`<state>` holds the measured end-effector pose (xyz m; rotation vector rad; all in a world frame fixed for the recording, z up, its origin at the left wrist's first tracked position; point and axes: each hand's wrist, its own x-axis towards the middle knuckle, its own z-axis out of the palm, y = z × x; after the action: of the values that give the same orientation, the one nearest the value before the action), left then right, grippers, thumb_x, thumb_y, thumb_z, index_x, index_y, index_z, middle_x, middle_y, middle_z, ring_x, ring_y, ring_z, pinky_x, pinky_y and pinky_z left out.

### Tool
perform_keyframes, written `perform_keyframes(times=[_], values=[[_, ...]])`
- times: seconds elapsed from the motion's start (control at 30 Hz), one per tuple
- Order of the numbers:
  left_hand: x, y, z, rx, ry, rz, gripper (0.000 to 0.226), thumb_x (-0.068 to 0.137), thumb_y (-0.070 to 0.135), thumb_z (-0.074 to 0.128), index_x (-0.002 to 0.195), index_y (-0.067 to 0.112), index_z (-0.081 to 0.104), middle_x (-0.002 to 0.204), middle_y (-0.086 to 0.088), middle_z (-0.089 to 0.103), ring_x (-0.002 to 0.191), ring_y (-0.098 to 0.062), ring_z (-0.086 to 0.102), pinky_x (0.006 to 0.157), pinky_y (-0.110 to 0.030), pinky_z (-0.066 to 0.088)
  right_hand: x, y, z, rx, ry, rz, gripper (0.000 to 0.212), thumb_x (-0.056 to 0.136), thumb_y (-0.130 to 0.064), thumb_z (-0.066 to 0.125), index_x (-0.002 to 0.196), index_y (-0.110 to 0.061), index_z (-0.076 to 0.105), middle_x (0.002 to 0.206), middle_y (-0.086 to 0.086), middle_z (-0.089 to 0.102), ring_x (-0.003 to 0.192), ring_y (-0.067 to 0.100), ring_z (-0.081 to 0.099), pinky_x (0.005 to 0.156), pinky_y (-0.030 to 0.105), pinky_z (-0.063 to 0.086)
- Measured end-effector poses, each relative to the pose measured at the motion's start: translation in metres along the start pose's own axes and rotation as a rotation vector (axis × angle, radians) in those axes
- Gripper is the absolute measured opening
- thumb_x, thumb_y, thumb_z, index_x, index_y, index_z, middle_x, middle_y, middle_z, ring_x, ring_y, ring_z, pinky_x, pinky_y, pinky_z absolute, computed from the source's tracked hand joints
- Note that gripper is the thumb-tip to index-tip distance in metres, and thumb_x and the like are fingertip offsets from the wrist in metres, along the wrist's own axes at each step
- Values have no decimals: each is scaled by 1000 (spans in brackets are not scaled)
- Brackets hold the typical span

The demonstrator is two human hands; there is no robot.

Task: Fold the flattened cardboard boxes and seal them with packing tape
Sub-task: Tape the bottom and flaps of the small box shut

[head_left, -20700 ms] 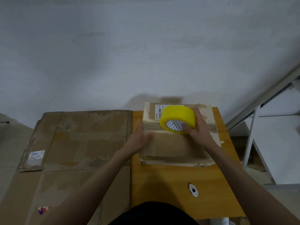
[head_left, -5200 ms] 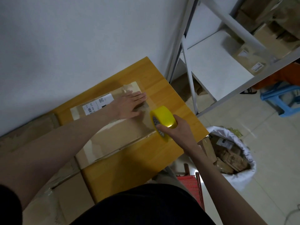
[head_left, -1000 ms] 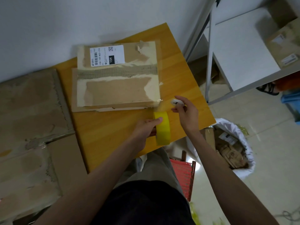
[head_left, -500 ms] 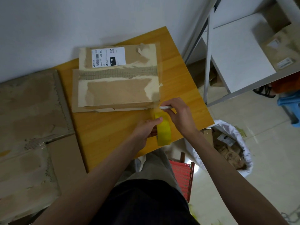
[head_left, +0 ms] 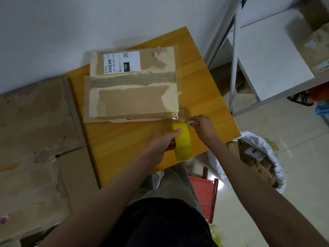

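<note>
From the head view, the person appears to be cutting the clear tape strip (head_left: 179, 114) that is running from the cardboard box (head_left: 132, 84) on the table (head_left: 124, 145). The left hand (head_left: 162, 142) is gripping the yellow tape roll (head_left: 182, 142), just in front of the box's right corner. The right hand (head_left: 204, 128) is pinching a small white cutter (head_left: 192, 123) at the strip. Next, the strip likely needs severing while pulled taut.

I stand in a packing or storage room; grey metal shelving (head_left: 233, 56) holds labelled parcels (head_left: 318, 50); flattened cardboard (head_left: 35, 132) lies piled beside my small wooden table (head_left: 124, 145).
</note>
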<state>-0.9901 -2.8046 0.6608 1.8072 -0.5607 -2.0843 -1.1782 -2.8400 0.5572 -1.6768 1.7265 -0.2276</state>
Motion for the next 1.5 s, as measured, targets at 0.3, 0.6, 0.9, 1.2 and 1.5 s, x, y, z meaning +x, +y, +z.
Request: perform_keyframes(times=[0.3,0.6,0.9,1.2,1.5], values=[[2,1,-1,-8,20,-19,46,94,34,68,125,0,63,103,-9,70,88,-18,67,66,-23,50,9,-8,0,167,-60,135,32,97,-4,51,122,-8,70,126,13,68,114,30,62,92,30,44],[2,4,1,-10,8,-15,45,94,33,67,127,2,62,115,-11,71,98,-22,68,71,-25,51,0,-45,-22,894,-378,310,48,80,-60,72,111,-23,76,115,-10,73,113,11,64,91,31,49],[5,5,-2,14,38,-39,43,92,33,69,127,8,62,120,-11,69,108,-26,67,81,-30,54,7,-47,-14,944,-259,373,34,79,-24,83,106,-5,75,109,5,75,109,18,66,93,37,53],[10,7,-9,58,50,-63,43,91,32,71,124,7,63,114,-10,71,96,-20,68,68,-25,52,1,-51,1,905,-27,235,8,84,-18,79,79,-13,75,64,-15,65,63,-1,59,61,16,47],[9,0,-17,58,44,-81,49,92,31,70,132,6,59,119,-12,69,101,-23,68,71,-27,54,-2,-57,11,709,225,160,12,79,-22,83,74,-27,73,76,-15,70,72,-4,65,66,11,49]])
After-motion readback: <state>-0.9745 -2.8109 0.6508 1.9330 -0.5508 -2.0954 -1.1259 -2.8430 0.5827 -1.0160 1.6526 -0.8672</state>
